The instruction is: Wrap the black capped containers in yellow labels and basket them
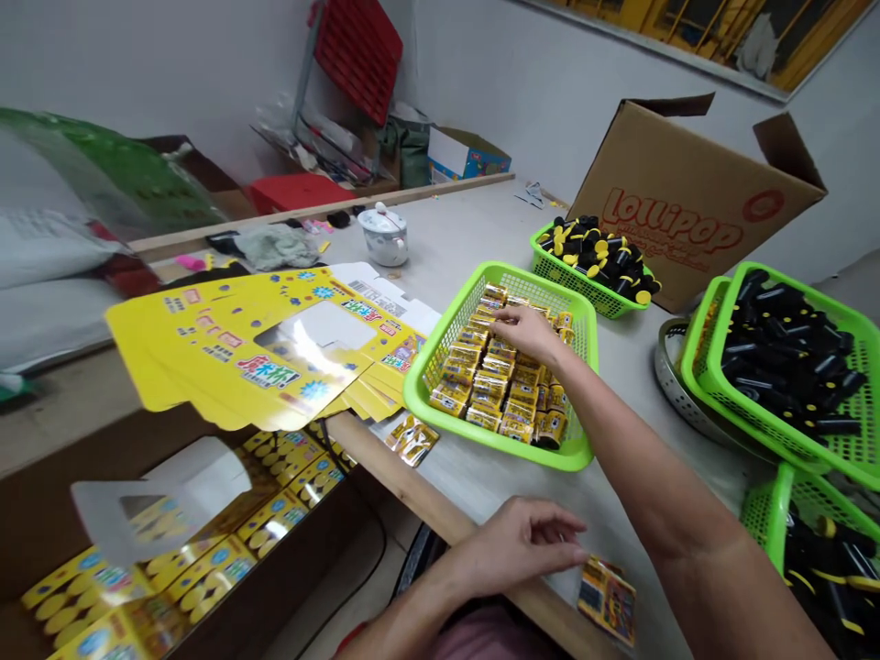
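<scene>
Yellow packets [491,385] lie crosswise in green basket [416,394]; right hand [526,332] curled atop; left hand [512,545] loosely open.

Small gold-and-black packets [491,394] heaped loosely in a green plastic basket [583,367], center of frame; one more packet [606,600] lying flat, lower right.

Both the right forearm [660,477] and the left forearm [405,612] are bare to the wrist, and so are the right hand [526,335] and the left hand [512,545]. Just below the wooden edge of the table [440,518], a matte pink garment [491,634] fills the bottom of the view. Beside it, a narrow red strip [350,637] meets the left forearm; whether cuff or band, the view cannot settle.
</scene>
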Demonstrator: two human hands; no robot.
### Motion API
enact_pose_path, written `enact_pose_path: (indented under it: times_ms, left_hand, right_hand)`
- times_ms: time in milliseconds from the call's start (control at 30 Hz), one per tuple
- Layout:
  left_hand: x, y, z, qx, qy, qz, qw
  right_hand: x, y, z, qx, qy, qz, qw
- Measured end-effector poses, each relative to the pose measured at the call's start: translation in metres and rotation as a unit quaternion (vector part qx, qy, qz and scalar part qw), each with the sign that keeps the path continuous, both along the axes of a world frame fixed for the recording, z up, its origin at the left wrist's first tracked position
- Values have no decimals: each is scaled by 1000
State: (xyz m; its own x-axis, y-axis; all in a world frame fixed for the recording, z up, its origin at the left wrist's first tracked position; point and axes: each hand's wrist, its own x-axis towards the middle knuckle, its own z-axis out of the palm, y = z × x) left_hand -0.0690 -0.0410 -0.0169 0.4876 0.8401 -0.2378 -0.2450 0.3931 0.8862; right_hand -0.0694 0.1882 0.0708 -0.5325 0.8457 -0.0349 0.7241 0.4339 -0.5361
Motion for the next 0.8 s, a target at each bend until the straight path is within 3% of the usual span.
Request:
enact_pose_path:
  times_ms: [333, 600, 800]
  left_hand:
    - [0, 0, -1, -11, 7, 32, 999]
    - [0, 1, -3, -27, -9, 36, 999]
    - [0, 4, -1, -26, -10, 48, 998]
  right_hand:
    - [2, 3, -7, 64, -22, 52, 996]
    - [8, -22, -6, 126, -13, 92, 988]
    - [4, -25, -5, 140, 0, 92, 986]
